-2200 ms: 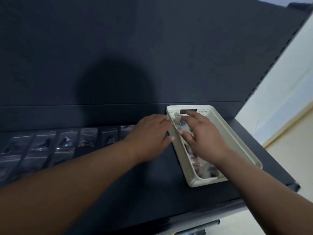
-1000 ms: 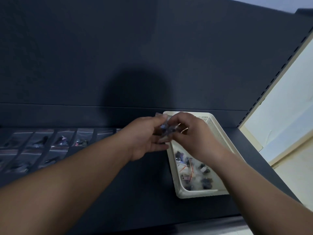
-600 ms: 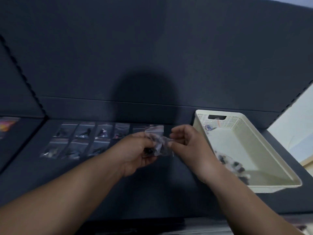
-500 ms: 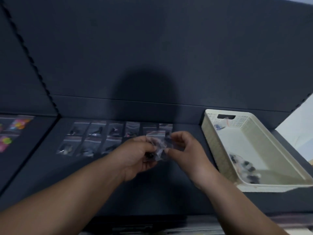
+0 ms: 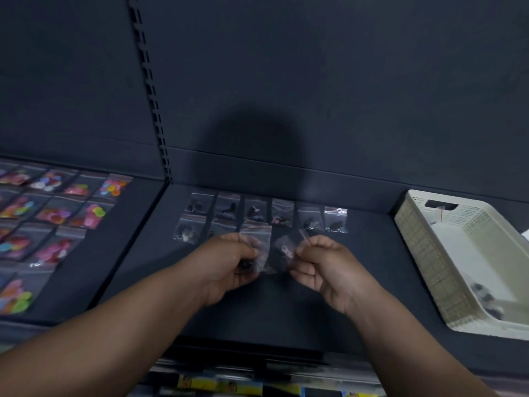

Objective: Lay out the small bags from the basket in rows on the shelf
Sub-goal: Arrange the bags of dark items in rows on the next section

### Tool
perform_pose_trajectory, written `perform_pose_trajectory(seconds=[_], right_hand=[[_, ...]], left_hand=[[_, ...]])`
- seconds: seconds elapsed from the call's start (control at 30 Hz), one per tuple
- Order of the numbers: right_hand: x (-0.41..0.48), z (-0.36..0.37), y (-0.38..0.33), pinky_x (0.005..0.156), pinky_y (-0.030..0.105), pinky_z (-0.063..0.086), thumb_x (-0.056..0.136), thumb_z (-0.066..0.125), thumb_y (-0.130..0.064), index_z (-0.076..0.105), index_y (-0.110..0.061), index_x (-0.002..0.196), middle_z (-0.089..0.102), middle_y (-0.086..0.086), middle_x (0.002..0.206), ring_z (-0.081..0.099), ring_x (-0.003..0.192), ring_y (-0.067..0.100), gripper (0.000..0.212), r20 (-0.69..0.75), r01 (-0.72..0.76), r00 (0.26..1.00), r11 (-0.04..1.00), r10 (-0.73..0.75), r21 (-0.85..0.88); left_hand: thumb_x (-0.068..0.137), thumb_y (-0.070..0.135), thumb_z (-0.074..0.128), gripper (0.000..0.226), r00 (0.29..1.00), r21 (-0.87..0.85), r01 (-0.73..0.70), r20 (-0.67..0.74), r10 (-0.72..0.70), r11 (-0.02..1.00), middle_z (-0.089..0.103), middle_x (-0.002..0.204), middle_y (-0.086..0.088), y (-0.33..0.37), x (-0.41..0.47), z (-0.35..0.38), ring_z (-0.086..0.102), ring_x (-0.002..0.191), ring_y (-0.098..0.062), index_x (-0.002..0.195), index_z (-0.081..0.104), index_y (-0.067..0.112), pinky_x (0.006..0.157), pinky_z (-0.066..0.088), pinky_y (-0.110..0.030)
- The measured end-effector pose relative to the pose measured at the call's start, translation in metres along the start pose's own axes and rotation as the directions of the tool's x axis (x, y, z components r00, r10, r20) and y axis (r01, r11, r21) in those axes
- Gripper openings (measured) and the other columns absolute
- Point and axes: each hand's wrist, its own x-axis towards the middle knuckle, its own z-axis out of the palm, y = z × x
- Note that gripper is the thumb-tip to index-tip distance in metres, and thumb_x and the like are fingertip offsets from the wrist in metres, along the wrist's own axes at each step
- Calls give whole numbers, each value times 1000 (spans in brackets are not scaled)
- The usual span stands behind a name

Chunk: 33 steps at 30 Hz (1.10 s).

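Above the dark shelf, a person's left hand grips one small clear bag while the right hand pinches a second bag, just in front of the laid-out rows of bags; the cream basket sits well to the right.

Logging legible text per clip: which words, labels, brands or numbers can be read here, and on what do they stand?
Nothing is legible.
Small bags laid on the shelf: clear, no print seen.
The left hand grips the left bag, the right hand pinches the right bag: no print seen.
Basket: no label seen.
Packages at the bottom edge: coloured print, too blurred to read.
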Motion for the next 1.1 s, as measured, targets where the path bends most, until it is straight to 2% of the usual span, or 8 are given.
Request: perform_pose_trajectory(seconds=[0.23,0.33,0.4,0.47,0.53,0.6,0.83,1.1], right_hand=[[27,1,-8,60,23,47,89,58,-6,59,-18,82,60,0,71,52,56,9,14,-79,43,994,955,-69,-295],[39,1,-10,65,24,46,87,59,-7,58,-17,91,63,3,86,56,71,14,11,-137,138,967,897,-213,-420],[43,-7,-7,74,22,42,85,62,-9,59,-16,100,61,1,96,57,83,15,17,-120,230,881,636,-458,-736],[39,-16,0,78,21,40,84,62,-11,63,-15,101,58,-3,96,56,89,15,18,70,332,800,343,-595,-879],[35,-21,12,76,22,40,84,62,-14,67,-17,93,60,-5,91,54,90,16,11,304,454,765,141,-567,-880],[36,-23,21,79,23,41,83,62,-19,69,-19,90,64,-4,91,54,92,18,10,433,510,748,17,-503,-860],[45,-23,20,82,21,39,83,62,-24,71,-22,93,65,-4,94,54,94,20,13,425,511,724,9,-543,-860],[43,-24,20,81,29,46,80,53,-32,69,-24,91,64,-4,91,55,91,21,22,425,518,720,18,-549,-855]], left_hand=[[90,-3,51,21,997,-20,-55,-46,54,998,66,97,-13,10,0,-15,59,72,-16,79,59,13,60,51,-26],[90,-3,50,20,996,-28,-64,-64,62,998,65,94,-12,12,1,-17,59,72,-16,81,58,13,60,51,-26],[90,-3,50,20,995,-32,-76,-67,73,997,64,92,-12,13,2,-15,59,72,-16,82,58,13,61,51,-26],[90,-3,51,18,994,-32,-86,-72,83,996,64,91,-11,14,2,-13,59,74,-17,83,59,12,62,51,-27],[90,-3,51,18,993,-31,-90,-78,88,995,64,90,-11,16,4,-11,59,74,-17,83,59,12,64,51,-28],[90,-4,51,19,992,-30,-95,-82,93,995,64,87,-11,17,5,-7,58,71,-17,83,59,11,64,51,-28],[90,-4,50,19,993,7,-99,-69,100,995,64,91,-14,21,10,0,58,70,-17,82,59,11,61,52,-27],[89,-5,49,19,993,24,-106,-45,107,994,65,89,-12,23,14,9,60,73,-18,86,59,10,62,53,-28]])
